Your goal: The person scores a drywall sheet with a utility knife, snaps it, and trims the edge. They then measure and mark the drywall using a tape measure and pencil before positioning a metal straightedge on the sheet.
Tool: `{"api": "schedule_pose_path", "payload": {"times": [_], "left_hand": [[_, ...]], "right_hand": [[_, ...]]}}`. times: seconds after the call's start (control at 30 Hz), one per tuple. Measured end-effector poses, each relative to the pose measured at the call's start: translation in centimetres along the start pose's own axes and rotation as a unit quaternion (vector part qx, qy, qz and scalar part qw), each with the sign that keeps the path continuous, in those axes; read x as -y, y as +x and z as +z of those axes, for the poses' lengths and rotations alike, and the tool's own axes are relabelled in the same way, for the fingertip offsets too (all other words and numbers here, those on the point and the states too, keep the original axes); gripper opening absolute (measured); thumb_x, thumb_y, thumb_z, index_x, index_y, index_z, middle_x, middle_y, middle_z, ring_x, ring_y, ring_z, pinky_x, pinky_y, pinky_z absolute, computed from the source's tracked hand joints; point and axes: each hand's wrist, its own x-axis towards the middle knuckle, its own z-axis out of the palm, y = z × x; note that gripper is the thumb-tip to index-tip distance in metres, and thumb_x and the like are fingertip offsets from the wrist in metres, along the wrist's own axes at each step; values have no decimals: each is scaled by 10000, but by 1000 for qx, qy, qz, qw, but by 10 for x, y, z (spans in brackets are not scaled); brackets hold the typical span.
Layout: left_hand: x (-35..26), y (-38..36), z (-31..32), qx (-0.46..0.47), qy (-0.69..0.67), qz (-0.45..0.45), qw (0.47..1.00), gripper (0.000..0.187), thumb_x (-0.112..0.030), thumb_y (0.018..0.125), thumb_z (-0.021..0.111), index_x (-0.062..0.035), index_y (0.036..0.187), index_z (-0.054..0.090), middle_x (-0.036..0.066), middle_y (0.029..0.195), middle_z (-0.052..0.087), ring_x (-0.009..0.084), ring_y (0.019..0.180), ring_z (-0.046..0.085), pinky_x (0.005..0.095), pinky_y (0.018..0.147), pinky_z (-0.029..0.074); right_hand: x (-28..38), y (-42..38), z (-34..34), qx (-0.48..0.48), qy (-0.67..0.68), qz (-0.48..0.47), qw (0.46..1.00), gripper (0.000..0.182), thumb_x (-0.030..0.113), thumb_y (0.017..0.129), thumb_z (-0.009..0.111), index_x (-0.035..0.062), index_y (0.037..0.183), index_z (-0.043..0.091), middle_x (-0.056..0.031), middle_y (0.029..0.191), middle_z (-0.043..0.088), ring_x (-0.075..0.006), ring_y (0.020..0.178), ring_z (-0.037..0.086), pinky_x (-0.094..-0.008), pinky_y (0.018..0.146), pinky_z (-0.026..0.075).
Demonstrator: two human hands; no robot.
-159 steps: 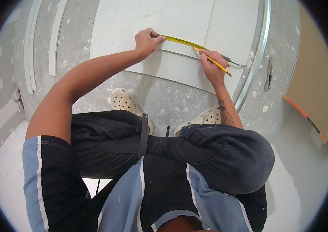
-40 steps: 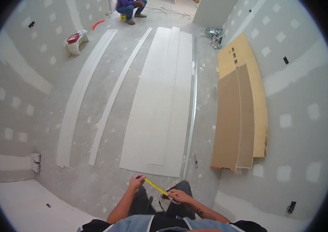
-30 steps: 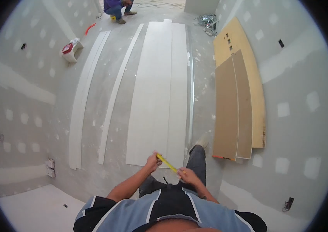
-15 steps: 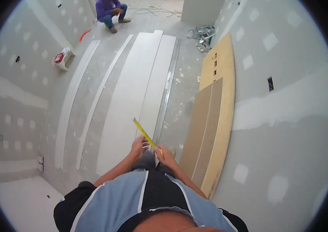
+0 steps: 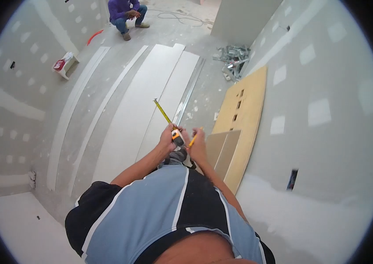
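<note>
My left hand (image 5: 168, 137) is wrapped round a tape measure (image 5: 177, 137) with an orange and black case. Its yellow blade (image 5: 162, 111) sticks out up and to the left, above the white boards (image 5: 151, 94) on the floor. Just right of the case, my right hand (image 5: 198, 145) is closed on a thin yellow-orange pencil (image 5: 192, 140). Both hands are close together in front of my body. Part of the right hand's fingers is blurred.
Long white strips (image 5: 78, 105) lie at the left, a metal profile (image 5: 189, 99) beside the boards. Wooden panels (image 5: 250, 101) lean by the right wall. Metal pieces (image 5: 235, 59), a white stool (image 5: 68, 66) and a crouching person (image 5: 127, 17) are farther off.
The tape measure's case has come into view in my left hand, which has moved up and right to it. My right hand has shifted right and now shows a pencil. The view has turned.
</note>
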Motion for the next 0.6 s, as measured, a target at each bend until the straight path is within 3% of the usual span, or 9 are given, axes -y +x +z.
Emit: {"api": "schedule_pose_path", "payload": {"times": [0.07,0.13,0.2,0.27,0.33,0.4,0.5,0.6], "left_hand": [[-15,68,31,68,-48,-29,996,266,-339,960,404,-100,859,465,84,784,546,241,757,571,432,675,508],[-36,99,93,61,-47,-20,997,264,-318,959,403,-97,830,466,70,715,523,221,677,556,395,636,507],[-53,139,133,35,99,-15,994,257,-306,958,398,-90,837,468,60,694,519,201,624,547,363,603,507],[-66,157,173,-19,149,-1,989,251,-295,947,406,-78,839,473,52,678,515,175,580,536,327,565,498],[-77,184,198,42,264,3,964,256,-296,945,399,-75,843,476,41,682,519,160,585,538,321,543,487],[-87,221,214,53,263,-4,963,257,-289,944,401,-77,831,491,30,674,521,151,560,528,314,513,471],[-112,305,229,6,319,-27,947,283,-313,944,417,-76,820,510,22,666,524,145,541,521,306,508,467],[-141,415,199,-24,389,-34,920,247,-287,902,459,-77,783,514,40,650,523,149,540,532,302,507,477]], "right_hand": [[-39,73,-34,-38,-78,-83,993,405,336,896,568,-34,1044,494,-172,876,549,-283,806,554,-375,744,453],[-94,132,-73,13,-95,-94,991,319,278,930,519,-22,1040,508,-156,867,580,-277,780,586,-366,702,469],[-166,166,-102,37,41,-22,998,299,270,947,475,-18,1013,526,-175,848,600,-298,736,615,-383,658,484],[-194,178,-127,16,33,72,997,187,169,876,508,-5,935,543,-171,816,580,-335,781,601,-399,693,481],[-267,177,-138,45,-217,83,972,215,180,860,512,-13,952,523,-170,749,557,-299,748,608,-404,688,485],[-339,179,-143,159,-291,232,914,470,439,914,479,17,1111,546,-179,979,635,-293,797,643,-399,703,509],[-392,231,-142,279,-301,332,849,453,424,910,488,23,1117,532,-174,986,622,-285,818,632,-406,712,503],[-419,336,-138,311,-251,353,846,437,408,907,497,28,1123,517,-170,993,609,-277,839,622,-414,721,497]]}}
